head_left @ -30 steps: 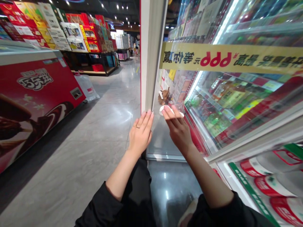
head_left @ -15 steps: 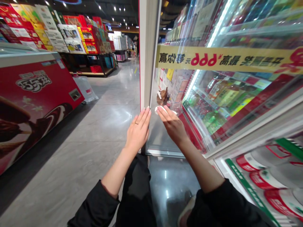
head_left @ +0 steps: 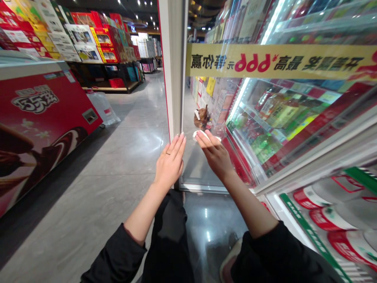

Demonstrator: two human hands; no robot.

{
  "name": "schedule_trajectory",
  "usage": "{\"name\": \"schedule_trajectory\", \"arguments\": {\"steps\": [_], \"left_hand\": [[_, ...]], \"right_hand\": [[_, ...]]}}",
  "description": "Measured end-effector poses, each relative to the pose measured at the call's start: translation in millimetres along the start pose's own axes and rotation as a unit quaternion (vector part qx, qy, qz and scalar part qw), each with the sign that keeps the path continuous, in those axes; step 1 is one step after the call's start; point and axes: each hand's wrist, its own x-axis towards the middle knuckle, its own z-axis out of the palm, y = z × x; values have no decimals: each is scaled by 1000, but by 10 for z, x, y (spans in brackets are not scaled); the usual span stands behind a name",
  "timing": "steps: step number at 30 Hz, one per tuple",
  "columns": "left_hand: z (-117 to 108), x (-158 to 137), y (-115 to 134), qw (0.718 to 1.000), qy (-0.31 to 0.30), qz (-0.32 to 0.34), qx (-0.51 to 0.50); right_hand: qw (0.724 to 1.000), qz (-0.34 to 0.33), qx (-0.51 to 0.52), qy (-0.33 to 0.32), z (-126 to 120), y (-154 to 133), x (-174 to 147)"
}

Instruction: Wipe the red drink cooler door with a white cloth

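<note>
My left hand [head_left: 170, 161] lies at the white upright frame [head_left: 174, 78] of a cooler's glass door [head_left: 196, 169], fingers stretched out together, a thin ring on one of them. On the glass side, my right hand [head_left: 217, 155] holds a folded white cloth [head_left: 194, 135] flat beneath its fingers, at the pane. Part of the cloth is hidden by those fingers. Across the door above both hands runs a yellow banner [head_left: 212, 59] with red and black lettering, seen mirrored.
To the left stands a red ice-cream freezer [head_left: 59, 129], with stacked gift boxes [head_left: 85, 39] behind it. Drink bottles [head_left: 279, 112] fill cooler shelves seen through the glass. Large water bottles [head_left: 332, 212] with red-and-white labels sit low right. A brown object [head_left: 201, 118] shows through the door.
The view has shifted slightly, so the door frame and banner appear a little farther left and higher. Both hands keep nearly the same pose, the right one still over the cloth.
</note>
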Motion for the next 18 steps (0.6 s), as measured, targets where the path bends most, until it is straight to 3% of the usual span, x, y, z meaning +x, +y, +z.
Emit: {"name": "schedule_trajectory", "arguments": {"steps": [2, 5, 10, 14, 18], "left_hand": [[24, 9, 11, 1000, 8, 0, -1], [78, 18, 24, 999, 33, 5, 11], [117, -30, 25, 998, 56, 19, 32], [145, -104, 47, 998, 41, 29, 24], [229, -100, 142, 999, 26, 28, 23]], "right_hand": [[999, 32, 3, 17, 12, -21, 99], [998, 46, 19, -26, 94, -112, 270], [991, -32, 40, -121, 168, -154, 131], [995, -36, 7, -91, 49, -23, -157], [999, 31, 10, -31, -22, 78, -218]]}}
